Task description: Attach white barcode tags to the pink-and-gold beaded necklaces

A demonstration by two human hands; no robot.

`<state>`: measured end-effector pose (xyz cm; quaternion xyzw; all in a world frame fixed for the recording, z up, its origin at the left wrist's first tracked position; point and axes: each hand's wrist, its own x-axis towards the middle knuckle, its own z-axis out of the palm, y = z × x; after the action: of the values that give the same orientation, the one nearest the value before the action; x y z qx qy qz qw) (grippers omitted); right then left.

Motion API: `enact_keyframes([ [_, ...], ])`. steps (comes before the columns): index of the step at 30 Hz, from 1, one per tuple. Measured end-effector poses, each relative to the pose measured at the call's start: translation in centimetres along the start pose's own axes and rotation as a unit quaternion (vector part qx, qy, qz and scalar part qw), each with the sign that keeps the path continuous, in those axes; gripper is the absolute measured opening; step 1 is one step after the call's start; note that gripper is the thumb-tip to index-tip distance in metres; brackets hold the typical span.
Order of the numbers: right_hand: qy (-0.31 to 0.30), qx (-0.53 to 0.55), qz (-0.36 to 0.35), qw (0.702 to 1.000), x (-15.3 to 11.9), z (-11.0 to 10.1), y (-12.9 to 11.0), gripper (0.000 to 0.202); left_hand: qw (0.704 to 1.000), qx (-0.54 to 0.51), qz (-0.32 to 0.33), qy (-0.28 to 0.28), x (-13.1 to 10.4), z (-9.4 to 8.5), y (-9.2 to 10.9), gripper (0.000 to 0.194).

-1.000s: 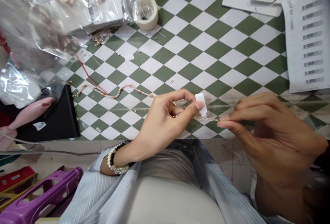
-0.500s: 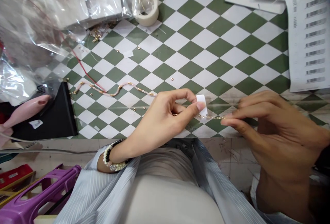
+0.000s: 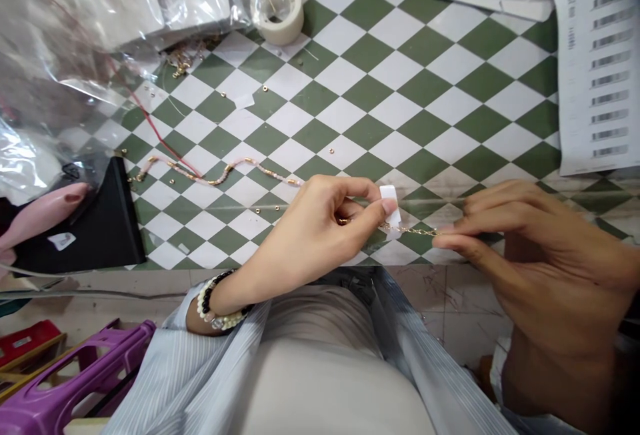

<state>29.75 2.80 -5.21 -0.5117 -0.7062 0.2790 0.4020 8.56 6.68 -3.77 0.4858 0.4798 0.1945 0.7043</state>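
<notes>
Gold fine chain (image 3: 410, 229) stretched between both hands, over the near edge of the green-and-white checked worktop (image 3: 350, 75). Left hand (image 3: 310, 238) pinches one end, thumb and forefinger closed on it, small white tag (image 3: 391, 203) sticking up at the fingertip. Right hand (image 3: 530, 248) at 3 o'clock from the left, fingers (image 3: 453, 241) pressed together on the other chain end. Beaded bracelet (image 3: 213, 308) on the left wrist. Beaded strand (image 3: 215, 175) lies loose on the worktop at 10 o'clock from the left hand, small gold beads scattered about it. Tape roll (image 3: 280, 8) at 12 o'clock, far side. Clear plastic bags (image 3: 75, 35) heaped at 10 to 11 o'clock. Black tray (image 3: 100, 228) at 9 o'clock, pink object (image 3: 40, 211) just beside it. Barcode sheet (image 3: 597, 68) at 2 o'clock. Purple stool (image 3: 65, 388) at 8 o'clock, below worktop level.
</notes>
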Motion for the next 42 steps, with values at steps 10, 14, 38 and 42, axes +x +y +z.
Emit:
enact_keyframes([
  [10, -0.018, -0.003, 0.002, 1.0, 0.1, -0.2, -0.4, 0.016, 0.999, 0.035, 0.01, -0.002, 0.2, 0.0, 0.1, 0.034],
  [14, -0.023, 0.002, 0.008, 1.0, 0.1, -0.2, -0.4, 0.016, 0.999, 0.041, 0.016, -0.019, 0.3, -0.2, -0.1, 0.032],
  [38, -0.051, -0.002, 0.048, 0.998, -1.0, -0.9, -0.9, 0.01, 0.991, 0.131, 0.018, -0.031, 0.1, 0.1, 1.1, 0.032],
  [42, -0.053, 0.0, 0.063, 0.997, -1.2, -0.9, -0.7, 0.01, 0.992, 0.124, 0.009, -0.032, 0.2, 0.1, 1.1, 0.03],
])
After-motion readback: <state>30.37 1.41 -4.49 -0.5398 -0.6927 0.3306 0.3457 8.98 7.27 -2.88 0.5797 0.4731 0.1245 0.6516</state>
